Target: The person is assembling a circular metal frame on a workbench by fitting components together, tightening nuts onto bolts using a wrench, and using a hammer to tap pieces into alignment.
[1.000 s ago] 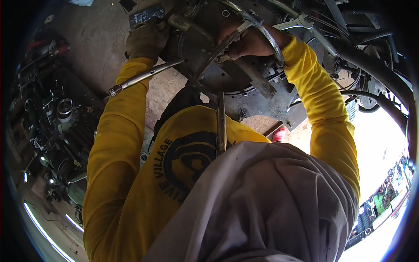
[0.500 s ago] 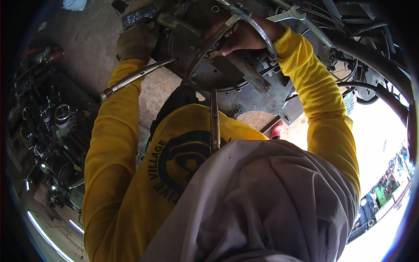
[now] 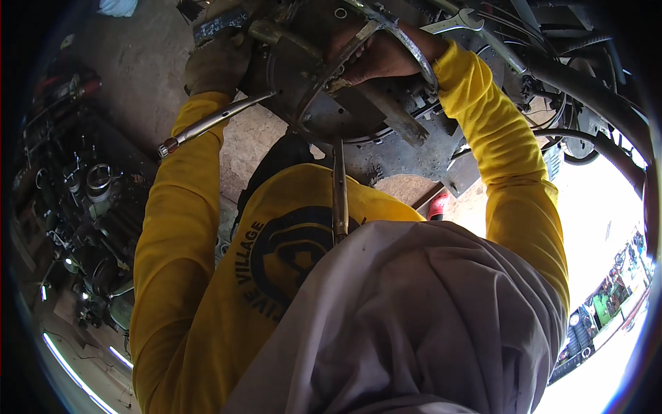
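Metal ring (image 3: 414,52) sits over dark plate (image 3: 400,162); right hand (image 3: 386,58) rests beneath it, likely for inside reach. Left hand (image 3: 217,65) beside pipe (image 3: 276,36). We can't tell whether either grip clamps anything.

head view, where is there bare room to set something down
The brownish-grey floor left of the left hand, above the dark metal parts in the picture. It is crowded around the right hand, among curved grey metal bars.
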Available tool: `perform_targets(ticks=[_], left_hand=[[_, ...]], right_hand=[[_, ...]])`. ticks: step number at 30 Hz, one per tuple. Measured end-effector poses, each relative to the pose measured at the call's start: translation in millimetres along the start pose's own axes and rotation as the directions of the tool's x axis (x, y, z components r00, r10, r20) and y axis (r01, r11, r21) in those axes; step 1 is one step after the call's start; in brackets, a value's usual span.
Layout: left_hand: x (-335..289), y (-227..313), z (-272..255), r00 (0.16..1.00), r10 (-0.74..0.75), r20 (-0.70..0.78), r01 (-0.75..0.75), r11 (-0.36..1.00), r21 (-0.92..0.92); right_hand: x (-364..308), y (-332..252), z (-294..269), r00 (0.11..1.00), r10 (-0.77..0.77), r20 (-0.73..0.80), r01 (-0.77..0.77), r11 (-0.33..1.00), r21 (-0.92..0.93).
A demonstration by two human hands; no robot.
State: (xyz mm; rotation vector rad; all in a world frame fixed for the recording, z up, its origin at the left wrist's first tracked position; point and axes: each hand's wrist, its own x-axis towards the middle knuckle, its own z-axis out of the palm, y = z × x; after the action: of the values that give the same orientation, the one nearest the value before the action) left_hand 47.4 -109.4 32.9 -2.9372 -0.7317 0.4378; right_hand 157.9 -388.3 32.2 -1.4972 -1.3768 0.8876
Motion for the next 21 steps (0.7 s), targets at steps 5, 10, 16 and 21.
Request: perform_targets(ticks=[5, 10, 16, 21], left_hand=[[5, -8, 11, 0.997, 0.054, -0.048, -0.055, 0.998, -0.036], [7, -10, 12, 0.993, 0.098, -0.064, -0.099, 0.995, -0.024], [9, -22, 23, 0.993, 0.077, -0.093, -0.08, 0.996, -0.032], [-7, 5, -12, 1.0, 0.008, -0.007, -0.008, 0.999, -0.041]], right_hand=[[0, 1, 2, 0.998, 0.051, 0.021, -0.051, 0.999, 0.003], [-1, 3, 2, 1.0, 0.013, 0.007, -0.014, 0.994, 0.107], [5, -14, -4, 0.993, 0.069, 0.091, -0.07, 0.997, 0.013], [-3, -1, -3, 0.982, 0.168, 0.091, -0.183, 0.963, 0.198]])
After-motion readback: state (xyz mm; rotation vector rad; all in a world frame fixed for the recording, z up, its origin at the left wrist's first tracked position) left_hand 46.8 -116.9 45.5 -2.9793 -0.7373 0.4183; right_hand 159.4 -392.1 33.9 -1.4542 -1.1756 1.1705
